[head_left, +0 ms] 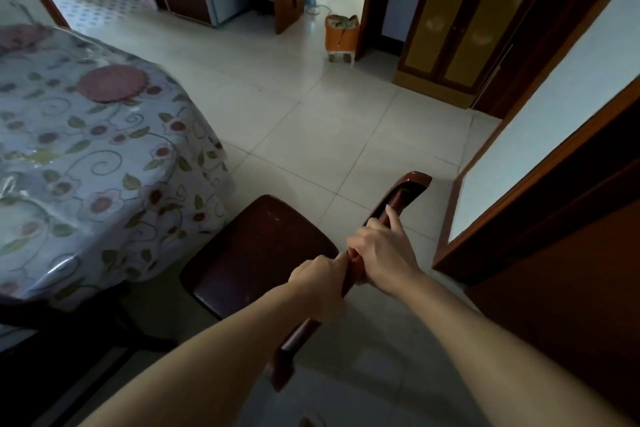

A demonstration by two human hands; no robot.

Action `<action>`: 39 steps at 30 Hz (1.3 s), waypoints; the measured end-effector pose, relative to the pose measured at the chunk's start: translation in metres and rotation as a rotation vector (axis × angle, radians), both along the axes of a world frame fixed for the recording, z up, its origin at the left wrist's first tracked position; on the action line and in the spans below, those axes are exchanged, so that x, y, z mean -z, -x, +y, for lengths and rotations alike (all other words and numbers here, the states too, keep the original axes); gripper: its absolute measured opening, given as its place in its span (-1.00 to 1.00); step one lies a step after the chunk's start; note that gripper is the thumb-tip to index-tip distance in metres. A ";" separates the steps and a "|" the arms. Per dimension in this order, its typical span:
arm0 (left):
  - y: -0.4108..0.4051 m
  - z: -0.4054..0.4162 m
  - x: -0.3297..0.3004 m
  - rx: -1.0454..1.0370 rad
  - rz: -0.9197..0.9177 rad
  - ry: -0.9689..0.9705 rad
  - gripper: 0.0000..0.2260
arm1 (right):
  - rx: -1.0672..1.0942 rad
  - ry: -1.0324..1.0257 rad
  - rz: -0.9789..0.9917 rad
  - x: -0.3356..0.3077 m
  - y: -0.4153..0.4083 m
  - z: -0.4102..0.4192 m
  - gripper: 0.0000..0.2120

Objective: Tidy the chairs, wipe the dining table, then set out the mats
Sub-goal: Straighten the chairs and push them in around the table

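A dark brown wooden chair (pixel 256 253) stands on the tiled floor at the right corner of the dining table (pixel 104 163), its seat facing the table. Both of my hands grip the top rail of its backrest. My left hand (pixel 317 282) is closed round the rail near its middle. My right hand (pixel 384 250) is closed on the rail just beyond it, one finger stretched along the wood. The table carries a floral cloth under clear plastic. A round reddish mat (pixel 111 83) lies on it, and part of another mat (pixel 20 38) shows at the far left.
A dark piece of furniture (pixel 69 322), unclear what, sits low at the table's near side. A wooden door and frame (pixel 540 211) stand close on the right. A yellow cabinet (pixel 460 28), an orange bin (pixel 341 35) and an open doorway lie ahead across pale floor tiles (pixel 329 128).
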State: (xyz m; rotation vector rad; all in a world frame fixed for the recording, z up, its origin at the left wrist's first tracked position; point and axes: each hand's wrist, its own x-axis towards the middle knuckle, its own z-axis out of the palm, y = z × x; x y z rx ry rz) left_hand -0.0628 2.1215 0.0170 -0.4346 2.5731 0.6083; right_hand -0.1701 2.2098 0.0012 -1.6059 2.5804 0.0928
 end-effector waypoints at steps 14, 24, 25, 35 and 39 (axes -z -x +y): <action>-0.001 -0.134 -0.056 -0.256 0.134 0.048 -0.70 | -0.152 0.281 0.137 -0.028 0.031 -0.145 -0.80; 0.001 -0.220 -0.061 -0.503 0.229 0.288 -0.83 | -0.344 0.267 0.137 -0.054 0.053 -0.249 -0.67; 0.002 -0.224 -0.060 -0.518 0.235 0.305 -0.82 | -0.378 0.242 0.134 -0.058 0.058 -0.257 -0.69; 0.016 -0.282 -0.072 -0.794 0.240 0.432 -0.77 | -0.629 0.117 0.087 -0.085 0.085 -0.346 -0.49; 0.017 -0.299 -0.082 -0.858 0.202 0.458 -0.71 | -0.712 0.110 0.095 -0.094 0.087 -0.373 -0.49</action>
